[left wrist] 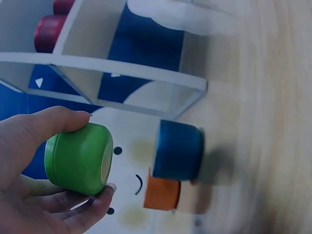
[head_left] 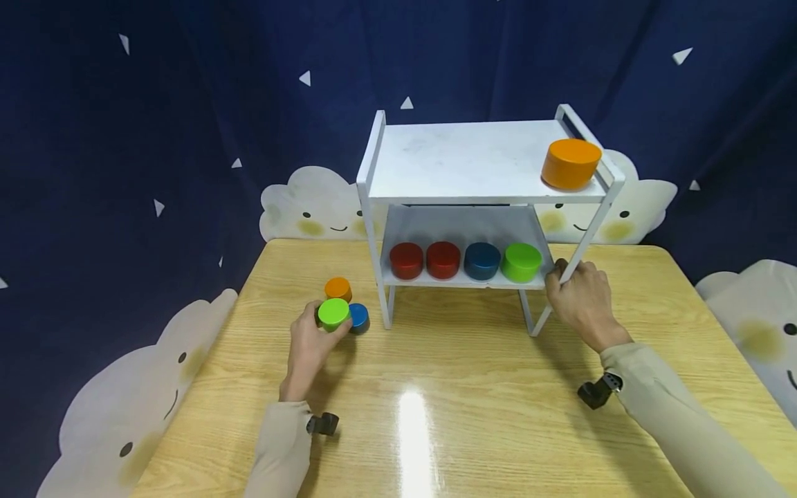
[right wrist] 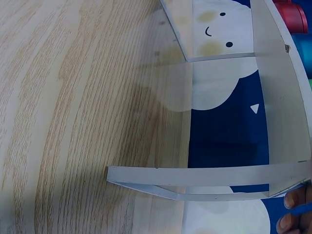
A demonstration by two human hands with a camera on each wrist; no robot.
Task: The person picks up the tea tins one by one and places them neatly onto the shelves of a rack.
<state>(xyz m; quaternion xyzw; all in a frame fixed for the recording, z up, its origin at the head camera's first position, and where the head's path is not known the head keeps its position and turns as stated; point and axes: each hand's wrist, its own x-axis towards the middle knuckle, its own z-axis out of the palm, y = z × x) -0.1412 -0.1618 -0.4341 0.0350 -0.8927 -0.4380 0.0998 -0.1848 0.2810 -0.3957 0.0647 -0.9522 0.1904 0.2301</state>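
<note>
My left hand (head_left: 309, 349) holds a light green round tin (head_left: 334, 313) by its sides, between thumb and fingers. In the left wrist view the same green tin (left wrist: 80, 158) is tilted, clear of the table. Just beyond it on the table stand a blue tin (head_left: 358, 318) and an orange tin (head_left: 338, 289). My right hand (head_left: 584, 297) grips the white two-tier shelf (head_left: 461, 162) at its right front leg, level with the lower tier. Only a few right fingertips (right wrist: 294, 199) show at the edge of the right wrist view.
On the lower tier stand two red tins (head_left: 407, 261), a dark blue tin (head_left: 482, 261) and a green tin (head_left: 521, 262) in a row. An orange tin (head_left: 568, 164) sits at the upper tier's right end. A dark blue curtain (head_left: 187, 104) hangs behind the wooden table (head_left: 473, 415).
</note>
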